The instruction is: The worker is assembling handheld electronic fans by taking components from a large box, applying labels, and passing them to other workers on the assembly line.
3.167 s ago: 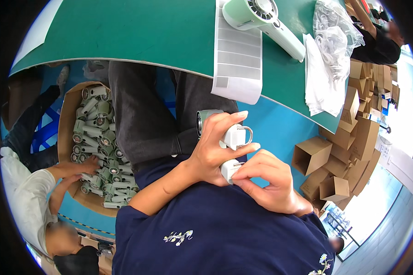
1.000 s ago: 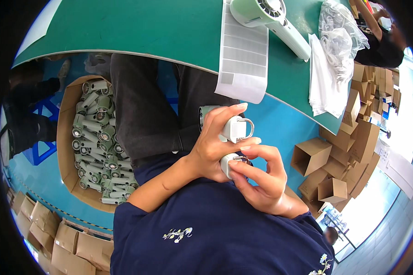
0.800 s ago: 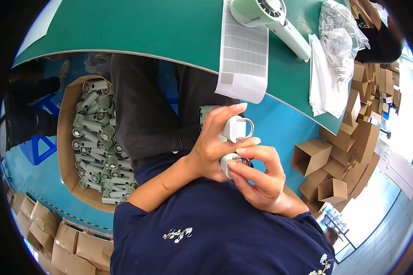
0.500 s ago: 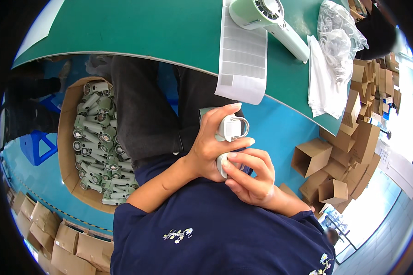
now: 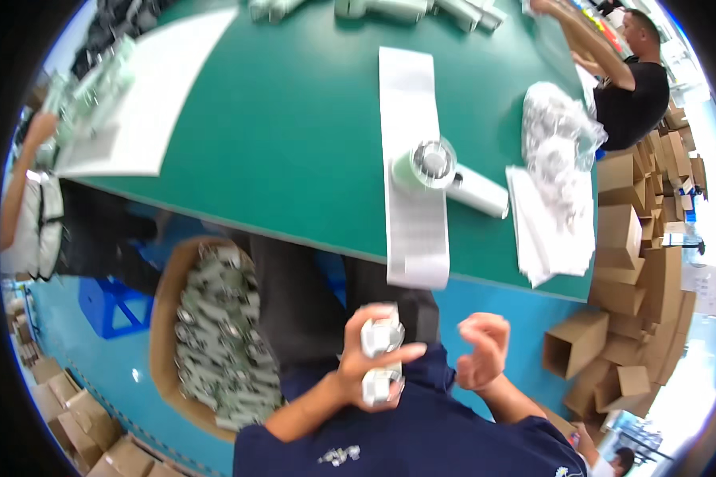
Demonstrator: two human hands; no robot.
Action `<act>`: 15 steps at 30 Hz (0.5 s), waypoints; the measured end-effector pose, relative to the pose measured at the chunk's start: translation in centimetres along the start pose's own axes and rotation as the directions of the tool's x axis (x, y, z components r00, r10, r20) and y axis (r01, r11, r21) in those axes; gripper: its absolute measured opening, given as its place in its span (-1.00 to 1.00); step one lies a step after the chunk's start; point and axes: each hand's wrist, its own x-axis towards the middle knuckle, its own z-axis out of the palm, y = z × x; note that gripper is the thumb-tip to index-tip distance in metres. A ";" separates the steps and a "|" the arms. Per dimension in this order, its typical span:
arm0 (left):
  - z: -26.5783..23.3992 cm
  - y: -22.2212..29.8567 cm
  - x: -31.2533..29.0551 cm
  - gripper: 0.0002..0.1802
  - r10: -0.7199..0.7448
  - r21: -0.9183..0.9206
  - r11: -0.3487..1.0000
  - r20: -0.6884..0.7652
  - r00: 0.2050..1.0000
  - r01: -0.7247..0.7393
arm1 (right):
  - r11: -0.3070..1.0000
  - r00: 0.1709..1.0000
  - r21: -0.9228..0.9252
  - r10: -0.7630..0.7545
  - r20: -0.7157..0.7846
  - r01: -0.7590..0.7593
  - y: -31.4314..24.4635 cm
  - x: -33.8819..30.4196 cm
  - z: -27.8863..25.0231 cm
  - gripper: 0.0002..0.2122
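Note:
In front of my lap, my left hand (image 5: 359,362) is closed around two pale handheld fans, seen end-on and blurred. The upper fan (image 5: 382,337) shows its whitish end above my outstretched finger, and the lower fan (image 5: 383,386) shows below it. Most of both bodies is hidden by my hand. My right hand (image 5: 483,352) is raised to the right, apart from the fans, its fingers loosely curled with nothing visible in them. On the table, another green-and-white handheld fan (image 5: 479,191) lies across a long label sheet (image 5: 410,103).
A cardboard box (image 5: 167,342) full of fans stands left of my legs. The green table (image 5: 294,135) also bears clear plastic bags (image 5: 555,135), white sheets (image 5: 537,230) and more fans (image 5: 382,8). Empty cartons (image 5: 574,342) stand right. Co-workers (image 5: 632,95) are at the table's sides.
My right hand has come off the lower fan and moved right, opening. My left hand keeps its hold on both. The view has tilted up, showing more table and the co-workers.

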 end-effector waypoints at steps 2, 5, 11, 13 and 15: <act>-3.6 2.6 3.0 -0.44 0.028 0.079 0.996 0.028 0.999 -0.030 | 0.978 0.981 -0.114 0.161 -0.109 -0.173 1.7 2.4 -0.7 -0.73; -8.2 5.2 9.1 -0.38 0.076 0.235 0.966 0.152 0.985 -0.111 | 0.941 0.953 -0.189 0.249 -0.173 -0.280 4.3 5.7 -1.4 -0.78; -11.1 3.7 26.6 -0.35 0.075 0.659 0.680 0.374 0.925 -0.321 | 0.920 0.977 -0.353 0.113 -0.181 -0.172 5.8 7.8 -0.4 -0.85; -10.9 0.9 32.4 -0.40 0.057 0.682 0.651 0.395 0.917 -0.335 | 0.879 0.982 -0.450 0.091 -0.164 -0.156 6.0 7.7 -0.4 -0.83; -10.4 -1.8 37.9 -0.48 0.096 0.699 0.581 0.450 0.888 -0.417 | 0.882 0.973 -0.435 0.096 -0.211 -0.182 6.1 8.0 -0.1 -0.85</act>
